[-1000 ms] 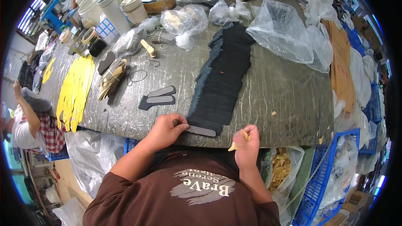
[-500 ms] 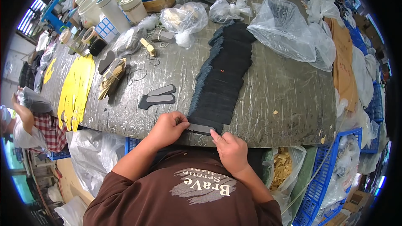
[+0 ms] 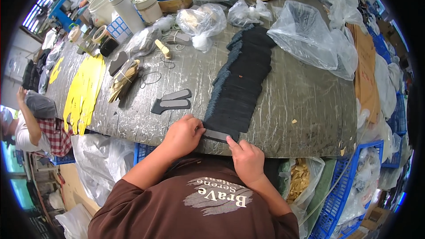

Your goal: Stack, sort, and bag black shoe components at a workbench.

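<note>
At the table's near edge lies a narrow grey strip on a black fabric piece, the nearest of a long row of overlapping black fabric pieces with bluish frayed left edges. My left hand is closed, its thumb and fingers pinched at the strip's left end. My right hand is closed too, its thumb and forefinger pressed at the right end; the other fingers curl under. Left of the row rest grey strips on a black piece, touched by neither hand.
Yellow cut pieces and a tied bundle of tan pieces lie to the left. Tubs, a white cylinder and plastic bags stand at the back. A large clear bag is at the right. A co-worker sits far left.
The whole view has shifted slightly. Both hands stay at the ends of the grey strip, with little visible movement over the table.
</note>
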### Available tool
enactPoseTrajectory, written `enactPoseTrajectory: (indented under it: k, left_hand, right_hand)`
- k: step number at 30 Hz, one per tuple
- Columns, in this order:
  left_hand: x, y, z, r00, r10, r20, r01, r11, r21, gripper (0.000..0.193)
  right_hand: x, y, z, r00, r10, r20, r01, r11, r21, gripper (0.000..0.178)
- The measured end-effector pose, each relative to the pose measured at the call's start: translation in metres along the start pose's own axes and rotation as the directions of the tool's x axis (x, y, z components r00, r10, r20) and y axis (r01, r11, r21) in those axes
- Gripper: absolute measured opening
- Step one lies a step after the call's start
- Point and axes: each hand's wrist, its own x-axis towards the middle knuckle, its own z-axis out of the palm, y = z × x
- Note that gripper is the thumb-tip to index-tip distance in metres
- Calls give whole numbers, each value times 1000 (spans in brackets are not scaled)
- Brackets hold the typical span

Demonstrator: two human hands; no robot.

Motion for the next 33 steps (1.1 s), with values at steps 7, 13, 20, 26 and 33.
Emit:
enactPoseTrajectory:
  k: [7,13,20,26,33]
  left_hand:
    - [19,-49,-63,952,-289,-100,270,949,-163,15]
    - [20,-58,-60,941,7,-338,12,998,54,50]
    - [-6,23,0,887,460,-26,-461,885,-60,87]
    - [-3,25,14,862,506,32,-489,846,-213,86]
    - [0,23,23,868,495,-31,-459,779,-426,75]
  right_hand:
    - [5,0,-3,992,77,-103,-59,985,164,33]
    - [28,-13,-5,995,92,-37,-50,788,614,20]
    - [50,-31,-13,982,118,149,-189,532,825,9]
    - [37,-23,-9,934,212,287,-345,330,879,7]
    - [33,-20,-9,778,238,581,-583,-70,809,7]
